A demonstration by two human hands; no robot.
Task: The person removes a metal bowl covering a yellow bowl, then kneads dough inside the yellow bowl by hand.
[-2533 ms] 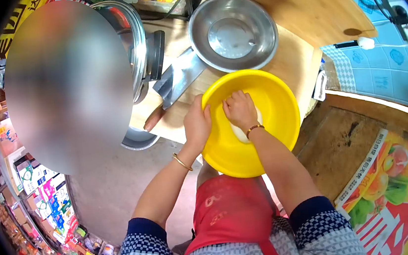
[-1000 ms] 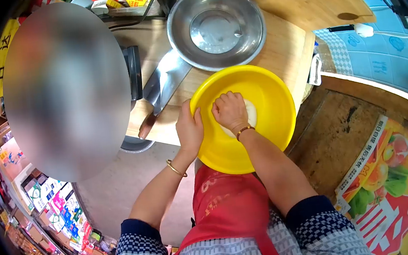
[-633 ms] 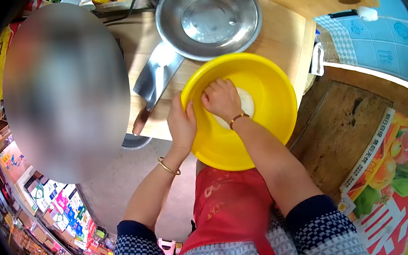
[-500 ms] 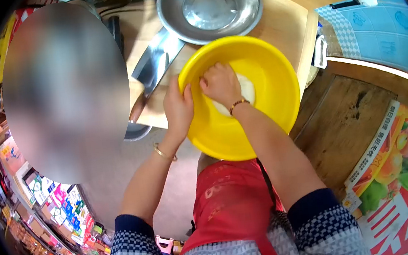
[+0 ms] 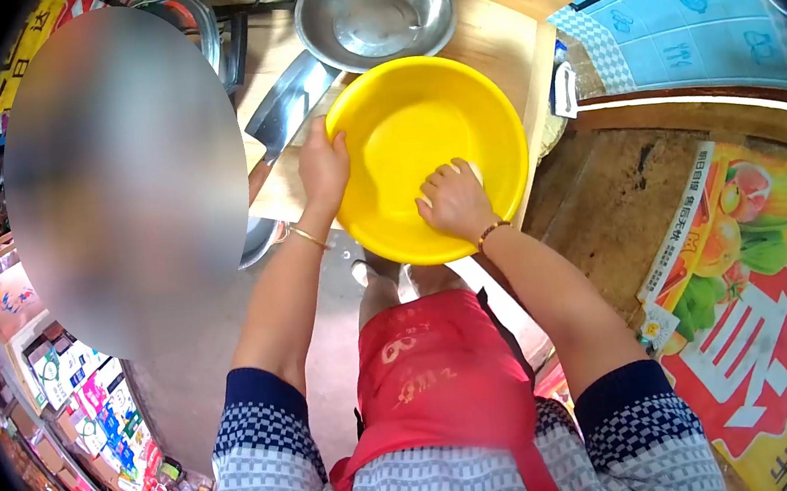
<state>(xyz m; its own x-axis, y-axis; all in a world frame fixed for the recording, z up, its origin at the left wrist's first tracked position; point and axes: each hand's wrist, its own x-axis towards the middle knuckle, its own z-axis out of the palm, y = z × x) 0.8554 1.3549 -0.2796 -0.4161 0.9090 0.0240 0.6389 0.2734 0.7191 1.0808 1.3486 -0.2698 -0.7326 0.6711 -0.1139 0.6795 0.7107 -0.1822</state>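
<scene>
A yellow basin (image 5: 406, 139) tilts toward me at the edge of the wooden table. My left hand (image 5: 323, 169) grips its left rim, thumb inside and fingers around the outside. Inside the basin, my right hand (image 5: 458, 202) has its fingers curled over a lump of white dough (image 5: 476, 170) against the near right wall. Most of the dough is hidden beneath that hand; only a pale sliver shows past the knuckles.
Behind the basin, a steel bowl (image 5: 376, 19) stands on the wooden table (image 5: 499, 43). A cleaver (image 5: 294, 104) lies to the left, its blade reaching toward the bowl. A metal pan (image 5: 259, 239) shows below the table edge. A printed cardboard box (image 5: 755, 303) is at right.
My right hand has moved from the basin's middle to its near right side, taking the dough along. The basin now tilts more toward me, and my left hand still holds the rim.
</scene>
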